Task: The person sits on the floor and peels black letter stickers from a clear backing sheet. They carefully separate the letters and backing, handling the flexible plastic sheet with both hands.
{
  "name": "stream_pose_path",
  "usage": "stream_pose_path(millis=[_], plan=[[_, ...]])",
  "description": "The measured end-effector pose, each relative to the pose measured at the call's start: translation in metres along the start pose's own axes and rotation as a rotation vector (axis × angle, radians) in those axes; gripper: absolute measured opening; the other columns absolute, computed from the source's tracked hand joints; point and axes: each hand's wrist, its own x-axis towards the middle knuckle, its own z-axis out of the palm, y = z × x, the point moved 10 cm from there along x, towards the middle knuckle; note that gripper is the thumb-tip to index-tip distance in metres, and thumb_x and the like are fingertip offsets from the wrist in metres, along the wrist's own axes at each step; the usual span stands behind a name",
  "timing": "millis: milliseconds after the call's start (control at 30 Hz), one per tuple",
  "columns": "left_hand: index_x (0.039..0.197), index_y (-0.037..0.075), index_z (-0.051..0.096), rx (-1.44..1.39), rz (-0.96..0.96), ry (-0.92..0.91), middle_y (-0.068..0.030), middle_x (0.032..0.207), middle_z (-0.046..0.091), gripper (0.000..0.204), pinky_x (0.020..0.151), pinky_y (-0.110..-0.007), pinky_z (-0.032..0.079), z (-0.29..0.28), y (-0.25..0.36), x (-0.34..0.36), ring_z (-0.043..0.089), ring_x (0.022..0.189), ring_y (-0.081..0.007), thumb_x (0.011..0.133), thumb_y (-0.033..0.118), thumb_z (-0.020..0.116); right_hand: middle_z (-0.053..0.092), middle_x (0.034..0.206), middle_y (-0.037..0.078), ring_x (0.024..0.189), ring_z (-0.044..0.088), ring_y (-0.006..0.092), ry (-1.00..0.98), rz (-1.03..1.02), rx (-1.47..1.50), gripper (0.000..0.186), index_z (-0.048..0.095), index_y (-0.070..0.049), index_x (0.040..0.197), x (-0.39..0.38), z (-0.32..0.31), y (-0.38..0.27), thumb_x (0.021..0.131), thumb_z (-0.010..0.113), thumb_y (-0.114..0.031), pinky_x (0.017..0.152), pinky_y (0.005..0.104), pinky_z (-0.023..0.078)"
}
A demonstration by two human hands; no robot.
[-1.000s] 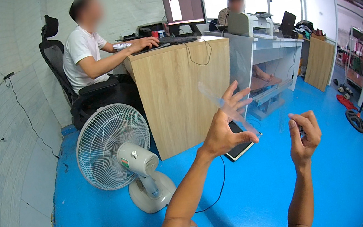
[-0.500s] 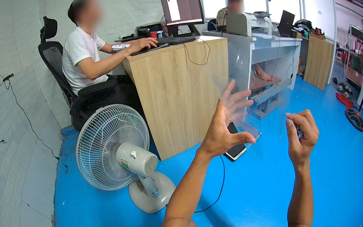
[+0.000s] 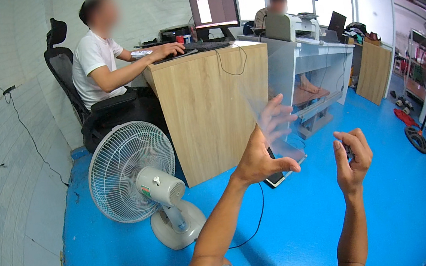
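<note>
A clear, see-through plastic sheet (image 3: 286, 148) hangs in front of me, its edges faint against the desk and floor. My left hand (image 3: 262, 153) is raised with its fingers spread and the thumb apart. Those fingers look hazy through the sheet; whether they touch it I cannot make out. To the right, my right hand (image 3: 354, 158) is closed in a pinch, fingers curled against the thumb. The sheet's side toward this hand is too transparent to trace, so what the pinch holds is unclear.
A grey fan (image 3: 133, 172) stands on the blue floor (image 3: 315, 228) at left. Behind it, a person (image 3: 98, 62) works at a wooden desk (image 3: 216, 116) with a monitor (image 3: 213, 3). Another person (image 3: 275, 5) sits behind a printer (image 3: 294, 28). A black cable crosses the floor.
The clear sheet has shifted and tilted, its upper left part showing farther left over the desk. My hands have hardly moved.
</note>
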Motion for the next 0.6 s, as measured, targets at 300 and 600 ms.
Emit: stream_pose_path(millis=[300, 600], plan=[[0.155, 0.007, 0.018, -0.01, -0.015, -0.011, -0.0168, 0.143, 0.043, 0.146, 0.105, -0.047, 0.042, -0.0005, -0.0012, -0.0005, 0.047, 0.131, -0.0323, 0.04, 0.054, 0.095, 0.049, 0.072, 0.004, 0.058, 0.041, 0.009, -0.001, -0.001, 0.009, 0.011, 0.069, 0.001, 0.094, -0.0003, 0.0016, -0.0005, 0.083, 0.068, 0.002, 0.049, 0.0257, 0.03], [0.154, 0.007, 0.017, 0.014, -0.011, -0.017, -0.0169, 0.143, 0.044, 0.145, 0.105, -0.045, 0.042, 0.0012, -0.0012, -0.0006, 0.048, 0.131, -0.0317, 0.042, 0.056, 0.094, 0.049, 0.072, 0.004, 0.057, 0.041, 0.0085, -0.005, -0.007, 0.007, 0.011, 0.069, 0.001, 0.094, 0.0, 0.0017, -0.002, 0.083, 0.067, 0.002, 0.048, 0.0255, 0.029]])
